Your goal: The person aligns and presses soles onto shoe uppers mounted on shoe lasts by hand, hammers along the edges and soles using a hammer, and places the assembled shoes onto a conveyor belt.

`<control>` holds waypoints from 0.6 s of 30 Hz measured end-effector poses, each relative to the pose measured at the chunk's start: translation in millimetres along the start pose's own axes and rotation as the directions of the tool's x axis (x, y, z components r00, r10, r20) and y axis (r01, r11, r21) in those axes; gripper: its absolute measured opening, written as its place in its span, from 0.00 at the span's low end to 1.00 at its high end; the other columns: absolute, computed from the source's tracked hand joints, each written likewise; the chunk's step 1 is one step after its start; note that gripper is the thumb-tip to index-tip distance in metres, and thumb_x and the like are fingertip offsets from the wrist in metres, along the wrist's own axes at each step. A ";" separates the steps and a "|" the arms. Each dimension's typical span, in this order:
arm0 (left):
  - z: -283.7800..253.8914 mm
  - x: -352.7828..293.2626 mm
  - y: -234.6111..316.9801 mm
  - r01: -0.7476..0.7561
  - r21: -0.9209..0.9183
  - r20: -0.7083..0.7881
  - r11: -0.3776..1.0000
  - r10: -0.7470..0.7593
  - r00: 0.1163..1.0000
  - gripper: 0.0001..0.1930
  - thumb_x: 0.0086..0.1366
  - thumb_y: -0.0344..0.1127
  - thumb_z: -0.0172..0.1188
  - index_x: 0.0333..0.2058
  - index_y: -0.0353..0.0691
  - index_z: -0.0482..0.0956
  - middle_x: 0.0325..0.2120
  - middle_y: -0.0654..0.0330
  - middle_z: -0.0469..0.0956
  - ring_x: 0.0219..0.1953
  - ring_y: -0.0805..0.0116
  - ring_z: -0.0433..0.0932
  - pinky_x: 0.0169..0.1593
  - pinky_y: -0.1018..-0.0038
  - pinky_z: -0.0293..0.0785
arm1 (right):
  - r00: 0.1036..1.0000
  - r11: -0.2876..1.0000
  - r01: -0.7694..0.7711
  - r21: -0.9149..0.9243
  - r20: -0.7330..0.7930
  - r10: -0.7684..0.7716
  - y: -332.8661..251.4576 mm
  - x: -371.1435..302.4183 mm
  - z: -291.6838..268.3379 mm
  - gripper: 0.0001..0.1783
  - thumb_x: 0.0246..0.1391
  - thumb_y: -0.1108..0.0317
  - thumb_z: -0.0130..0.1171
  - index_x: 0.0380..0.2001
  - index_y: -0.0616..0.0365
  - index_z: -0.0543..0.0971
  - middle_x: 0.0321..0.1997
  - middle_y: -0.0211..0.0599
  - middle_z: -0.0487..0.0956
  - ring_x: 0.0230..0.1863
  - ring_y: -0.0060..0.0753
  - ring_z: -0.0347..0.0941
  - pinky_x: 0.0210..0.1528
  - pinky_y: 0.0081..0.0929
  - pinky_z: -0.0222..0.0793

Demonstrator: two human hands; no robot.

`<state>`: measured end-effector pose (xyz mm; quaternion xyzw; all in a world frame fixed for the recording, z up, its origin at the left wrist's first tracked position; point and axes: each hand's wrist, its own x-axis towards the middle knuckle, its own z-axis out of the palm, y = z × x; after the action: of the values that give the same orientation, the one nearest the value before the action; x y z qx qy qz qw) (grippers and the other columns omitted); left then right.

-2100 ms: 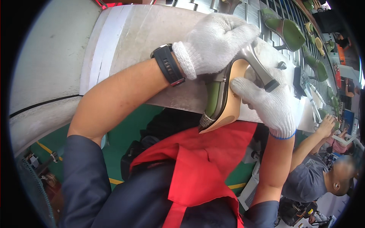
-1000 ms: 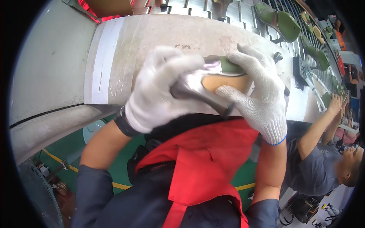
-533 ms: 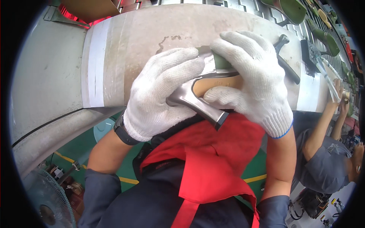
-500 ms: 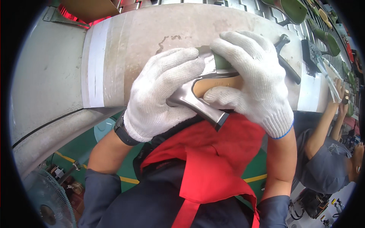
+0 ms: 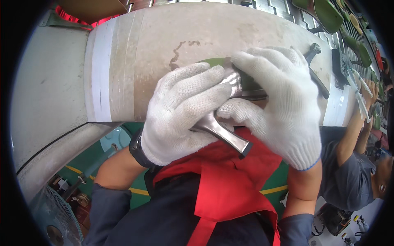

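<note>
A silver high-heeled shoe [image 5: 223, 133] is gripped between both white-gloved hands at the near edge of the worktable. Its heel points down and toward my body, ending in a dark tip. Green material [image 5: 213, 62], apparently a shoe last, shows at the shoe's far side. My left hand [image 5: 180, 112] wraps the left side, fingers closed across the silver upper. My right hand [image 5: 283, 96] clasps the other side, its thumb pressed close to the base of the heel. Much of the shoe is hidden under the gloves.
A hammer [image 5: 317, 74] lies right of my right hand, near a dark block [image 5: 340, 67]. Green shoe lasts [image 5: 326, 16] sit on a slatted conveyor [image 5: 283, 7] beyond the table [image 5: 152, 45]. A co-worker [image 5: 349, 172] is at the right; a fan [image 5: 55, 217] stands lower left.
The shoe has turned in my hands, so its tan underside is now mostly hidden and the heel tip sits lower. My left fingers have shifted right over the silver upper.
</note>
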<state>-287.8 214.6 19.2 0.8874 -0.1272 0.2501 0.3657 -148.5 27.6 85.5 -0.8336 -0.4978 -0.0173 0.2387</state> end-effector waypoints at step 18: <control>11.3 -12.9 1.3 -0.004 0.112 -0.051 0.994 0.010 0.999 0.38 0.55 0.43 0.85 0.61 0.36 0.80 0.60 0.45 0.81 0.62 0.40 0.81 0.64 0.51 0.79 | 0.999 0.999 -0.042 -0.032 0.022 0.043 10.6 -24.5 -1.2 0.37 0.44 0.66 0.80 0.61 0.53 0.85 0.70 0.46 0.80 0.77 0.60 0.68 0.75 0.50 0.68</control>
<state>-295.2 206.2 6.2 0.8993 -0.1065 0.2810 0.3176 -151.7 2.9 76.0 -0.8477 -0.4823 -0.0107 0.2204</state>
